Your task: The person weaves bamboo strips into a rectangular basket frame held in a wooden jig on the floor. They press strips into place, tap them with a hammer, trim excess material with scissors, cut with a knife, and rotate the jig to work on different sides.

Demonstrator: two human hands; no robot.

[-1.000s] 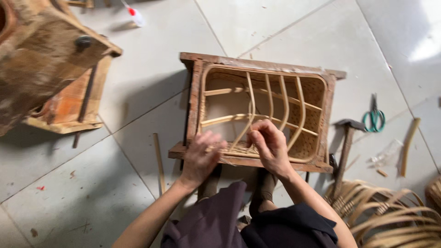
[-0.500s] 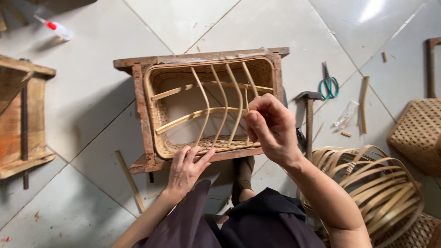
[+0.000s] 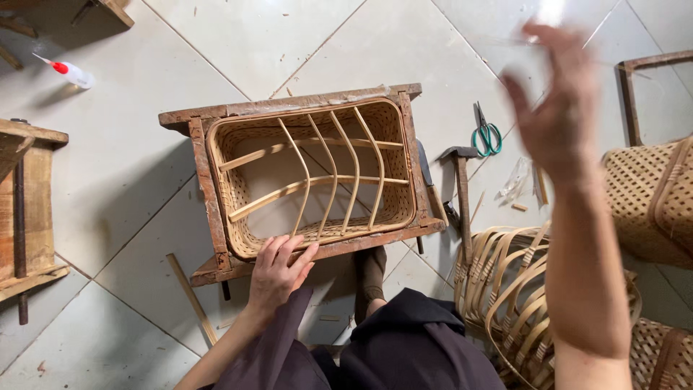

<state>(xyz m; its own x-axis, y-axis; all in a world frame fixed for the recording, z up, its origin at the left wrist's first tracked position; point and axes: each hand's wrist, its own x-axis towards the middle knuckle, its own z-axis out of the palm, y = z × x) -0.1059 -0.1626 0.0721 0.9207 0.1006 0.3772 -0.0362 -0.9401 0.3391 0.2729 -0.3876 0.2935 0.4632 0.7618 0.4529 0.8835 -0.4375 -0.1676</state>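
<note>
Woven basket (image 3: 317, 180) in wooden frame (image 3: 209, 195), pale tiled floor (image 3: 130, 173); left hand (image 3: 280, 271) flat, fingers spread on frame; right hand (image 3: 559, 108) raised, blurred, seemingly open.

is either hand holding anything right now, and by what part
The left hand presses flat on the near rail of the wooden frame around the woven basket, not gripping it. The right hand is raised, blurred, apparently empty.

Left hand (image 3: 278, 271) flat; right hand (image 3: 559, 108) raised, open.
</note>
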